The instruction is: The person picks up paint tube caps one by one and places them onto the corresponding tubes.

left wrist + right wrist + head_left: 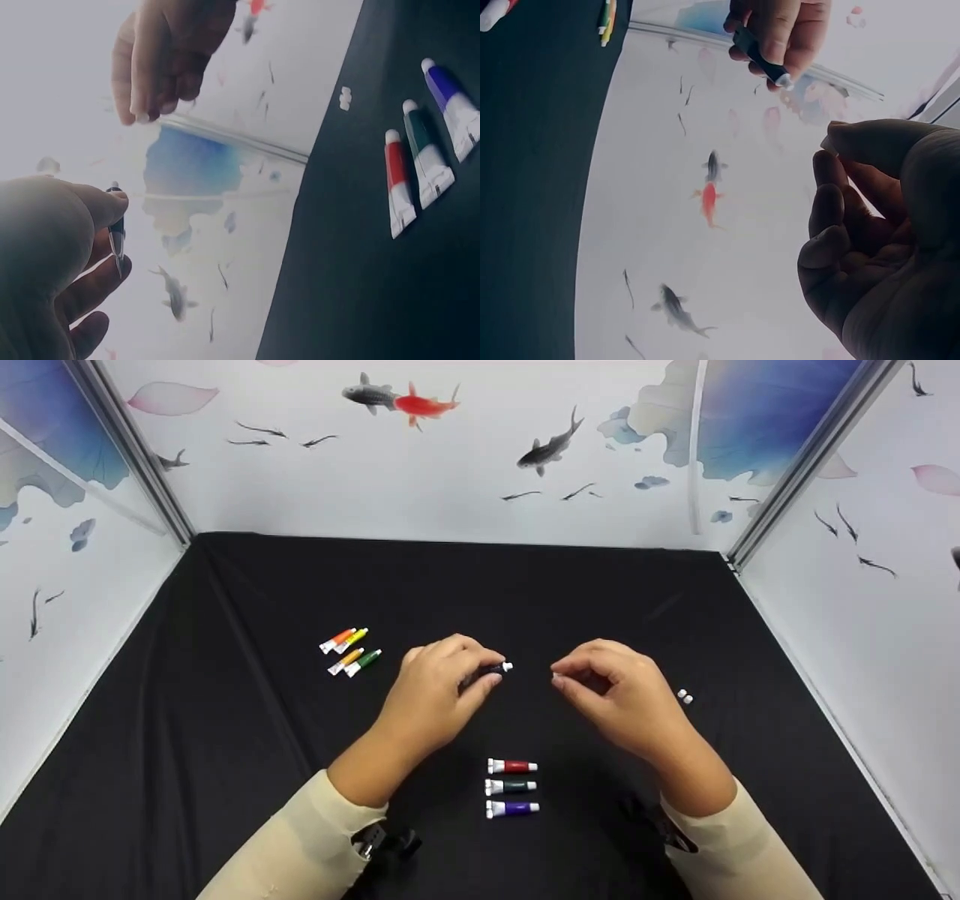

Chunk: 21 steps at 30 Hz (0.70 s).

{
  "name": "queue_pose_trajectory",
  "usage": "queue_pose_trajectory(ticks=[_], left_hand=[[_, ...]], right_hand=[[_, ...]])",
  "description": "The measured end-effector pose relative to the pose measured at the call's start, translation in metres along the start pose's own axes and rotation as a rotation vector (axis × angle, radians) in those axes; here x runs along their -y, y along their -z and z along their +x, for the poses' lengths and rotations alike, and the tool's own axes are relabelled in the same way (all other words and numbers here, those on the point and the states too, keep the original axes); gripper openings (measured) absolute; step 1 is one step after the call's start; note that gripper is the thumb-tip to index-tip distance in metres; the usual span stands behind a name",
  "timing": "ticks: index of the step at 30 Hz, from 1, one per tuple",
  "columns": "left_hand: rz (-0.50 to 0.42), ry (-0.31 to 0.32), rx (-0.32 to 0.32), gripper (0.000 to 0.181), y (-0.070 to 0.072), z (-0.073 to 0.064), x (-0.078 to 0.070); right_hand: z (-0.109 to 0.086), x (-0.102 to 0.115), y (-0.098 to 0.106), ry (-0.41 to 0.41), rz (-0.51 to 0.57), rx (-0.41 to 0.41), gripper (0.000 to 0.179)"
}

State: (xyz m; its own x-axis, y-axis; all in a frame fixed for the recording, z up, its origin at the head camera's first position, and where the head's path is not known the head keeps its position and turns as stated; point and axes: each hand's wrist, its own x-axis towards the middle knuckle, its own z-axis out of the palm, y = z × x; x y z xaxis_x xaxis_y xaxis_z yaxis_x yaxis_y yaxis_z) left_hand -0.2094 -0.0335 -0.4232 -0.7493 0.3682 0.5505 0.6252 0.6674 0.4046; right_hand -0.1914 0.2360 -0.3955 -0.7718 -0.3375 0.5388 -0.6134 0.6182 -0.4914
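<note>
My left hand [442, 682] pinches a dark paint tube [759, 55] between thumb and fingers, its uncapped nozzle [508, 666] pointing right. Across a short gap, my right hand [622, 690] pinches a small white cap [828, 145] between thumb and forefinger. Below the hands, three paint tubes lie in a column with white caps on: a red tube [516, 766], a dark green tube [516, 787] and a purple tube [517, 808]. Two loose white caps [685, 697] lie on the cloth to the right of my right hand.
Several small tubes lie grouped to the left: an orange tube [337, 640], a yellow tube [351, 640], a yellow-orange tube [346, 661] and a green tube [364, 662]. Black cloth [247, 592] covers the table. White printed panels [465, 472] stand around its back and sides.
</note>
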Motion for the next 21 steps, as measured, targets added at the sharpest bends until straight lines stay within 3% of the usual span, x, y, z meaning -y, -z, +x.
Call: queue_pose_trajectory(ticks=[13,21], left_hand=[[-0.024,-0.067,-0.001,0.018,0.004,-0.006,-0.015],[-0.045,-0.099,-0.002,0.017,0.005,-0.008,-0.020]], right_hand=[[-0.001,0.009,-0.003,0.151,0.038,-0.044,0.019],[-0.002,0.014,-0.004,0.202,0.031,-0.051,0.017]])
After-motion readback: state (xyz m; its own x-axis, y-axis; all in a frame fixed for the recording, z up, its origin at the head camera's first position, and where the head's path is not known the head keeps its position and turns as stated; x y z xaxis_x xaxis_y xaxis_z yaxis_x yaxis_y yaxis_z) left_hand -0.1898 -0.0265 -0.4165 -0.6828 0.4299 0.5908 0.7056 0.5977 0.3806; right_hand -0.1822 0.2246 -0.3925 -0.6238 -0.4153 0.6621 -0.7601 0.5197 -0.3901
